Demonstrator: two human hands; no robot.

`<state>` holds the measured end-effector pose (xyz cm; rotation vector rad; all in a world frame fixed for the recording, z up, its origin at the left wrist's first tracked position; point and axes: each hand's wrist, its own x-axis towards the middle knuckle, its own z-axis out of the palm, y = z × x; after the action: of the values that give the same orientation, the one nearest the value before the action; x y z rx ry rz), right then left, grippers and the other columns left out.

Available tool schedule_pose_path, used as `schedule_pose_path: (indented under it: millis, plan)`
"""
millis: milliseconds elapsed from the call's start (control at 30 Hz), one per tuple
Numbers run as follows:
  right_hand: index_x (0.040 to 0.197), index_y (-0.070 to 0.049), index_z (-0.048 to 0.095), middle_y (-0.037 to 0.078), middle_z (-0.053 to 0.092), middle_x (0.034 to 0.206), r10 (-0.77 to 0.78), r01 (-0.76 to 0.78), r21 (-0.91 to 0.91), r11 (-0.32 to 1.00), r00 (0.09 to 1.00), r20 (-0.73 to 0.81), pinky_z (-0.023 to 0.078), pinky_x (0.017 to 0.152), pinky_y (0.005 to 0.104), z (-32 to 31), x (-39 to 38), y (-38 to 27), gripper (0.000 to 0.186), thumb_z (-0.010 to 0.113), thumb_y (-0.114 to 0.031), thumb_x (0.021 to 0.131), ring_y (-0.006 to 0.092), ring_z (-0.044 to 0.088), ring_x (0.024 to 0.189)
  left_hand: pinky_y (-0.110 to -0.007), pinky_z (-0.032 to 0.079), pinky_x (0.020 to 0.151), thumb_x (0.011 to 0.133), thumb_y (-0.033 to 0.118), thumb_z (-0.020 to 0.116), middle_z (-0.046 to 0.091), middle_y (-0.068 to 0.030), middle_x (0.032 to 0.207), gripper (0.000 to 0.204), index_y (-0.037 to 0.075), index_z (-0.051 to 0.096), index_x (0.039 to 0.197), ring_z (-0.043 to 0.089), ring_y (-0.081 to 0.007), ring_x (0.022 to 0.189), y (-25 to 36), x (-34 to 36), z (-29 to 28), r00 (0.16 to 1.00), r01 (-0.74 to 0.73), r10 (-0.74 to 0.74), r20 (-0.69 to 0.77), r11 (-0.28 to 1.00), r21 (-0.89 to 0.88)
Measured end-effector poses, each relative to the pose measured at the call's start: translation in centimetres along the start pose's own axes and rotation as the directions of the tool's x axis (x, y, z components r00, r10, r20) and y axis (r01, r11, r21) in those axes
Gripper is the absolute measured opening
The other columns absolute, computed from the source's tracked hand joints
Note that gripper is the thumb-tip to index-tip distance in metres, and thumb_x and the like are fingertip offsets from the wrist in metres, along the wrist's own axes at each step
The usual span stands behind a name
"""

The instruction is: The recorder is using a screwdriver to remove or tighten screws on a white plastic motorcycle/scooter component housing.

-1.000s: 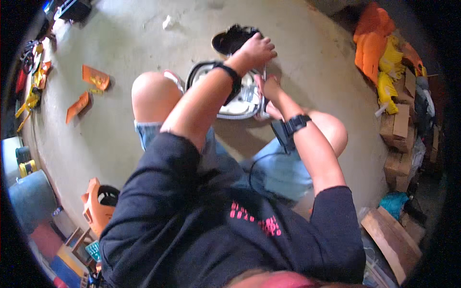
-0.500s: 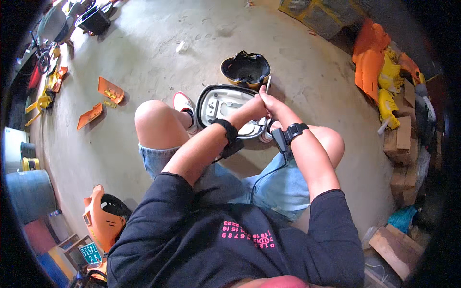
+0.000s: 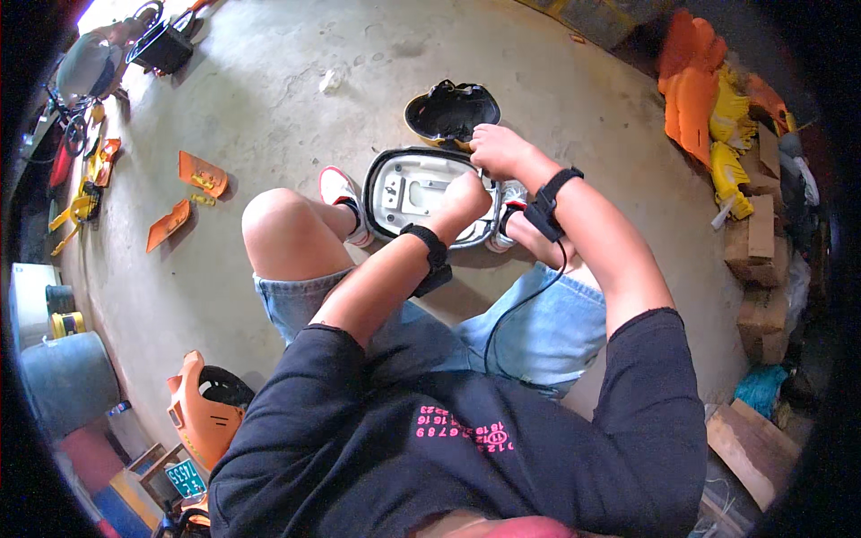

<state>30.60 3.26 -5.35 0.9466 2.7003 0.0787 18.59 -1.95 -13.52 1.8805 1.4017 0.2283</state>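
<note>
Between my feet, on the concrete floor, I have an oval, white-lined tray with a dark rim, its hollow side facing up at me. Its long axis runs roughly from nine o'clock to three, the right end dipping slightly toward four. My left hand is closed up over the tray's three o'clock end; I can't tell what, if anything, is inside the fist. My right hand is apart from it, fingers curled, by the rim at between one and two; whether it grips something or touches the rim I can't tell.

My left shoe sits just beside the nine o'clock edge, and my right shoe is close against three, so both ends are hemmed in. Just beyond the twelve o'clock edge lies a black-lined yellow shell, hollow up. Floor stretches wide from ten to eleven, past a small white scrap, and again around one. Orange panels lie well off at nine, a stack of orange covers at two, cardboard boxes between three and four, and an orange housing between seven and eight, near my left sleeve
</note>
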Motion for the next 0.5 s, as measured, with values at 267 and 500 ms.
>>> schedule_pose_path:
  millis: [267,500]
  plan:
    - [0.063,-0.013,0.068,0.007,0.067,0.068,0.129,-0.129,-0.048,0.991,0.992,0.003,0.049,0.063,0.0377,2.2,0.0,1.8,0.027,0.063,-0.036,0.076,0.0253,0.066,0.071,-0.047,0.052,0.068,0.082,0.022,0.056,0.065,-0.0235,0.077,0.026,-0.002,0.060,0.089,0.065,-0.0376,0.077,1.6,0.9,-1.3,0.988,-0.145,0.148,-0.052,0.987,0.067]
    - [0.055,-0.014,0.062,0.007,0.061,0.056,0.200,-0.198,0.042,0.979,0.919,-0.338,0.048,0.060,0.0370,5.4,-3.1,2.5,0.026,0.062,-0.030,0.076,0.0244,0.062,0.056,-0.044,0.053,0.067,0.076,0.014,0.057,0.065,-0.0227,0.077,0.029,-0.010,0.058,0.092,0.066,-0.0353,0.076,3.9,1.3,-0.3,0.982,-0.182,0.174,0.075,0.977,0.112]
